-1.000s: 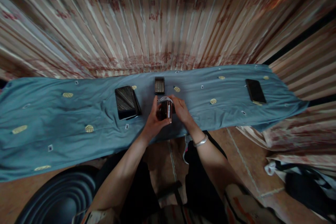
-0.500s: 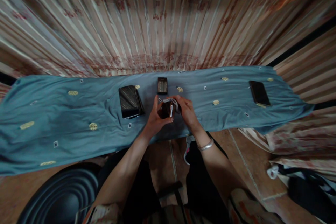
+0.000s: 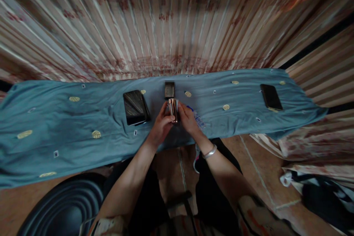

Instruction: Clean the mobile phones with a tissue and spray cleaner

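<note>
Near the front middle of the cloth-covered table, a small shiny, phone-like device (image 3: 173,110) is held upright between my hands. My left hand (image 3: 160,125) is closed round its left side, thumb across the lower front. My right hand (image 3: 188,118) is closed at its right side, the fingers pressed near the top edge. Behind the right hand spreads a thin blue-and-white patterned piece (image 3: 198,118) that looks like a wiping cloth; most of it is hidden by the hand. Just beyond the device lies a small dark, glossy rectangle (image 3: 169,90).
A stack of dark, glossy tablet-like devices (image 3: 135,107) lies left of my hands. A dark phone (image 3: 271,97) rests far right. The blue tablecloth (image 3: 69,118) is wrinkled, with curtains (image 3: 155,37) behind. A black ribbed round object (image 3: 65,206) stands on the floor at lower left.
The held device has turned, now showing a bright, reflective narrow face. My right hand has come in against it, and the blue patterned part of the cloth has come into view.
</note>
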A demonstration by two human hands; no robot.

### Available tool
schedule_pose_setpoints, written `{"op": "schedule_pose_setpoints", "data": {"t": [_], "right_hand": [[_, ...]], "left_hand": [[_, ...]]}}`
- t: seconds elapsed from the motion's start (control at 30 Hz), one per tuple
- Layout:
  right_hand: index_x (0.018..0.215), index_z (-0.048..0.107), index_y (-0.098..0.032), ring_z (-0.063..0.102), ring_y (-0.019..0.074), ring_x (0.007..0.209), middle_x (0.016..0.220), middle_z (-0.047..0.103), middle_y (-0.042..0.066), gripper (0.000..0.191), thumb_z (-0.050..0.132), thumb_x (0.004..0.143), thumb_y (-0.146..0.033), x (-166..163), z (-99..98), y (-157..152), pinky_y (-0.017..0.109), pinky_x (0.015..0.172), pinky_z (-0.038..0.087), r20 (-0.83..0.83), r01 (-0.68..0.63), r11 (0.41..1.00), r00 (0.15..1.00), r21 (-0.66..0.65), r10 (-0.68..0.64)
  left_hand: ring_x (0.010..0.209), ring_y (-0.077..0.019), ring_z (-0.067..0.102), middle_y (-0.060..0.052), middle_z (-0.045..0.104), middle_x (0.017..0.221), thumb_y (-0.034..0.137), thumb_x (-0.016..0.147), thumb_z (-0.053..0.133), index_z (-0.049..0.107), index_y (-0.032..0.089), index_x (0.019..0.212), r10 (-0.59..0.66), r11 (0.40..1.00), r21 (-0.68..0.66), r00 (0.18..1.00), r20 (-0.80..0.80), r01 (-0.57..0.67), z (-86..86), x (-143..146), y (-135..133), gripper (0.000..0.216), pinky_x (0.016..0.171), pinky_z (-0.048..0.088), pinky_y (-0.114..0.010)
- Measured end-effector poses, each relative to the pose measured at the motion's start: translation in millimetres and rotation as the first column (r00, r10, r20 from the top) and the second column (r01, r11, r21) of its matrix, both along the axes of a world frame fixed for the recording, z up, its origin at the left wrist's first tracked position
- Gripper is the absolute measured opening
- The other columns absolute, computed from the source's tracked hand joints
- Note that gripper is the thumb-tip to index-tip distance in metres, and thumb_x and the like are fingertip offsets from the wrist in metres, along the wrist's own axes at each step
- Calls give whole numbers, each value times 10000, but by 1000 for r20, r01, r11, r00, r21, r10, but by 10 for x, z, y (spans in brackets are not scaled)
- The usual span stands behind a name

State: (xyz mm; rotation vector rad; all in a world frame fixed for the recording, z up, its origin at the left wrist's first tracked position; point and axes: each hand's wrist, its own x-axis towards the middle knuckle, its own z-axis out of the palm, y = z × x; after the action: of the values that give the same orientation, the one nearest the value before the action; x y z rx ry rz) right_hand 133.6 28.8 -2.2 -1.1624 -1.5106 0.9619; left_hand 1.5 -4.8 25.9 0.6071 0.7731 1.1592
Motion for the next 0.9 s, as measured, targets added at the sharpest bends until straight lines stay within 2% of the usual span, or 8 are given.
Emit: {"op": "schedule_pose_setpoints", "data": {"t": [0.1, 0.23, 0.33, 0.47, 0.6, 0.7, 0.8, 0.9], "right_hand": [[1416, 589, -213, 559, 226, 1376, 1440, 635, 91, 575, 330, 1039, -560, -75, 0, -83, 413, 1201, 399, 47, -8, 999, 999, 53, 6], [1491, 522, -193, 454, 210, 1474, 1552, 528, 100, 600, 319, 1049, -544, -100, 8, -176, 418, 1268, 307, 99, -71, 993, 993, 95, 61], [1499, 524, -236, 440, 196, 1484, 1561, 520, 61, 587, 330, 1047, -556, -110, 18, -249, 414, 1278, 297, 93, -103, 989, 991, 104, 94], [1494, 536, -262, 438, 198, 1486, 1557, 526, 40, 586, 362, 1036, -583, -131, 41, -326, 415, 1281, 298, 53, -138, 984, 990, 110, 133], [1490, 540, -272, 429, 196, 1491, 1557, 526, 30, 591, 357, 1033, -598, -102, 58, -302, 417, 1285, 286, 41, -134, 985, 991, 105, 130], [1491, 536, -280, 432, 196, 1490, 1561, 522, 25, 581, 369, 1030, -593, -45, 58, -232, 417, 1288, 275, 38, -93, 991, 995, 95, 90], [1498, 526, -276, 452, 194, 1475, 1549, 536, 29, 574, 377, 1032, -576, -1, 55, -179, 411, 1283, 286, 25, -60, 995, 998, 81, 58], [1501, 523, -259, 462, 197, 1469, 1543, 543, 44, 583, 372, 1034, -572, 2, 52, -173, 413, 1280, 293, 1, -57, 994, 998, 98, 57]], "left_hand": [[1035, -235, 698, -62, 751, 1153, 199, 719, 698, 576, 221, 1393, 33, 999, -9, 998, 54, -33, 88, -14, 6, 686, 850, 516, -324], [1055, -220, 695, -51, 746, 1170, 189, 735, 659, 623, 217, 1316, 89, 996, -25, 991, 97, -87, 147, -33, 29, 582, 889, 511, -318], [956, -177, 697, -20, 759, 1049, 172, 742, 649, 661, 216, 1241, 129, 991, -36, 983, 132, -125, 126, -64, 66, 501, 879, 505, -291], [800, -138, 672, 18, 748, 911, 167, 752, 638, 692, 222, 1173, 157, 987, -50, 975, 159, -151, 75, -95, 114, 428, 789, 500, -255], [827, -148, 681, 10, 756, 941, 168, 744, 631, 696, 215, 1172, 162, 986, -63, 980, 117, -156, 63, -39, 105, 436, 768, 491, -247], [894, -172, 692, -12, 764, 1025, 167, 722, 642, 685, 210, 1204, 92, 995, -46, 994, 60, -89, 69, 45, 59, 486, 754, 487, -255], [853, -166, 687, -12, 762, 996, 172, 713, 657, 685, 210, 1199, 31, 999, -28, 998, 54, -30, 79, 113, 14, 488, 726, 484, -249], [817, -156, 670, -5, 755, 960, 173, 728, 649, 691, 214, 1186, 34, 999, -33, 997, 72, -32, 95, 136, 6, 462, 729, 480, -250]]}}
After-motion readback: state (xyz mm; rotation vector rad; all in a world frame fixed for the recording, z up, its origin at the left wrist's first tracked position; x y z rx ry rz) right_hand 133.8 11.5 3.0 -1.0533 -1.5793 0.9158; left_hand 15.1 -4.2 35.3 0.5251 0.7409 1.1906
